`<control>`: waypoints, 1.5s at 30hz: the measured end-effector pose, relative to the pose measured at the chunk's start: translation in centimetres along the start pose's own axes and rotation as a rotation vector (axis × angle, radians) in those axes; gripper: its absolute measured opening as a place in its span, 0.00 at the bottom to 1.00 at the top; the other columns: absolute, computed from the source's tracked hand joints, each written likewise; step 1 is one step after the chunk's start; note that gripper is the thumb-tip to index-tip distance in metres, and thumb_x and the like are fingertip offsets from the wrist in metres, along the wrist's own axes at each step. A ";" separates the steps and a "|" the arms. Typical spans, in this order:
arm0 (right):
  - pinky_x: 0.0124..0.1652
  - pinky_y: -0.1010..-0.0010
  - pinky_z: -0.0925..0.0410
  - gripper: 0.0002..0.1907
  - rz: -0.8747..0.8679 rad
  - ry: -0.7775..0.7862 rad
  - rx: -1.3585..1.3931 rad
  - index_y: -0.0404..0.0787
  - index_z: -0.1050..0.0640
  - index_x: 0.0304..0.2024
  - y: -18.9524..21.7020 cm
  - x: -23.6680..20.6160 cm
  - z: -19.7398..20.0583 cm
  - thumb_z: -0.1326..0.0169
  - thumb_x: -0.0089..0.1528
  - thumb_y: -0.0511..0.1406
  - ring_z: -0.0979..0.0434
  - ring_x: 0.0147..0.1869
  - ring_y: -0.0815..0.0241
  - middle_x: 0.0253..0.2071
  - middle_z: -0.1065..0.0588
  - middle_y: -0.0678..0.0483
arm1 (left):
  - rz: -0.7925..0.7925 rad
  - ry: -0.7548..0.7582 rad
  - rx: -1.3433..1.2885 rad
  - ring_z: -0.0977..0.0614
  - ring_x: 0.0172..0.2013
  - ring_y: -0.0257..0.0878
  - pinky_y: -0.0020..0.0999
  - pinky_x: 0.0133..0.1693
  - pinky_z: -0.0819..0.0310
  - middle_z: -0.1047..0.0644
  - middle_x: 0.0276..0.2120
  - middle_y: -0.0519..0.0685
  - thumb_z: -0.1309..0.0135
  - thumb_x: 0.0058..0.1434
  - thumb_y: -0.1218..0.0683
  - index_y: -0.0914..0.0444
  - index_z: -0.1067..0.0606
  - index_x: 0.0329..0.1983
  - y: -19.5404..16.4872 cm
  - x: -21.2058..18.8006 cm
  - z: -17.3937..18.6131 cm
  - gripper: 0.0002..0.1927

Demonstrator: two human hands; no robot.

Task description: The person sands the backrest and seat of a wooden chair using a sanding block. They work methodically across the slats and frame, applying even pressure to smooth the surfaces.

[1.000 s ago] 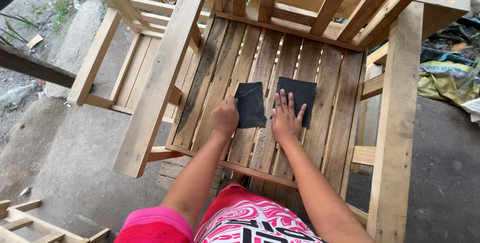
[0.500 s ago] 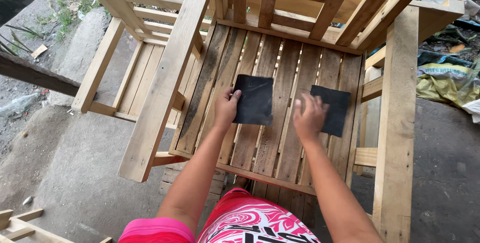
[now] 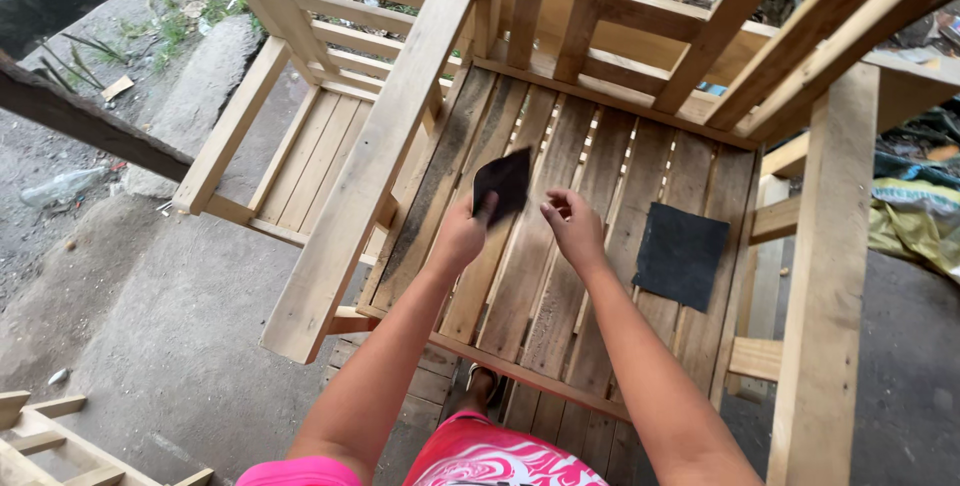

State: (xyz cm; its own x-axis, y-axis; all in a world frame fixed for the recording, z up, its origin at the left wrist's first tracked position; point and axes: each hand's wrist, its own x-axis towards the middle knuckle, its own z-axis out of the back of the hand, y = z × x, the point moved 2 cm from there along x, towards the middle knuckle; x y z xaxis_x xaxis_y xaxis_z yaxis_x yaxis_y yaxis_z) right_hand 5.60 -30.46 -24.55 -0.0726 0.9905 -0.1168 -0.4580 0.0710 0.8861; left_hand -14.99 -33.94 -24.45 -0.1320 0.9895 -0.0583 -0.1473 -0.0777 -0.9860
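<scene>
My left hand [image 3: 462,236] pinches a dark sandpaper sheet [image 3: 503,182] by its lower corner, lifted off the slatted chair seat [image 3: 560,276] and tilted, its long axis rising up and to the right (top corner toward the backrest). My right hand [image 3: 572,229] hovers just beside it, fingers loosely curled, holding nothing. A second sheet [image 3: 683,254] lies flat near the seat's right edge, bare slats between
</scene>
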 end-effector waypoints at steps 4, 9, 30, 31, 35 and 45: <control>0.65 0.57 0.38 0.26 0.341 -0.014 -0.394 0.34 0.27 0.61 2.0 2.6 -2.8 0.43 0.64 0.40 0.32 0.67 0.47 0.63 0.29 0.44 | -0.689 -0.328 0.656 0.30 0.73 0.53 0.43 0.72 0.35 0.28 0.70 0.53 0.51 0.70 0.60 0.55 0.30 0.72 -1.0 1.4 3.0 0.25; 0.73 0.51 0.60 0.38 0.435 0.155 -0.749 0.36 0.42 0.73 2.6 4.3 -5.3 0.50 0.65 0.45 0.54 0.81 0.44 0.77 0.46 0.44 | -0.356 -0.187 1.020 0.40 0.73 0.53 0.53 0.70 0.50 0.37 0.73 0.55 0.57 0.61 0.60 0.61 0.33 0.71 2.9 2.1 3.3 0.31; 0.73 0.52 0.61 0.36 0.460 0.007 -0.845 0.34 0.44 0.73 2.3 10.8 -7.2 0.63 0.68 0.47 0.56 0.82 0.50 0.78 0.47 0.44 | -0.368 -0.140 0.846 0.31 0.69 0.51 0.49 0.68 0.43 0.30 0.68 0.54 0.57 0.62 0.60 0.61 0.29 0.66 2.5 12.5 1.1 0.26; 0.73 0.51 0.61 0.36 0.448 0.012 -0.871 0.35 0.44 0.74 2.2 11.1 -7.3 0.62 0.68 0.47 0.56 0.82 0.50 0.78 0.46 0.44 | -0.389 -0.157 0.889 0.32 0.68 0.51 0.49 0.67 0.43 0.31 0.68 0.56 0.57 0.63 0.59 0.62 0.30 0.67 2.3 14.0 0.7 0.27; 0.73 0.50 0.61 0.36 0.381 0.063 -0.865 0.36 0.44 0.74 1.9 11.8 -7.3 0.61 0.68 0.48 0.56 0.82 0.49 0.76 0.45 0.44 | -0.442 -0.192 0.983 0.36 0.71 0.50 0.47 0.69 0.45 0.34 0.70 0.57 0.57 0.67 0.56 0.65 0.34 0.70 1.6 19.8 -0.8 0.28; 0.74 0.49 0.61 0.34 0.452 0.004 -0.884 0.35 0.37 0.71 1.5 11.9 -7.4 0.60 0.66 0.46 0.54 0.82 0.49 0.76 0.43 0.44 | -0.361 -0.093 1.033 0.40 0.74 0.49 0.47 0.72 0.50 0.38 0.74 0.54 0.59 0.67 0.58 0.62 0.38 0.74 4.0 18.6 -0.8 0.30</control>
State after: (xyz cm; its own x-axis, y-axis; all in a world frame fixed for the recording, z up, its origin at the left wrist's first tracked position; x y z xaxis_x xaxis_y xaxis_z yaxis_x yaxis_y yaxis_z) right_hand -2.46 -19.48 -27.91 -0.4054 0.9023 0.1468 -0.8825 -0.4282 0.1944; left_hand -17.27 -15.73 -29.65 0.0170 0.9648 0.2626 -0.9365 0.1073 -0.3338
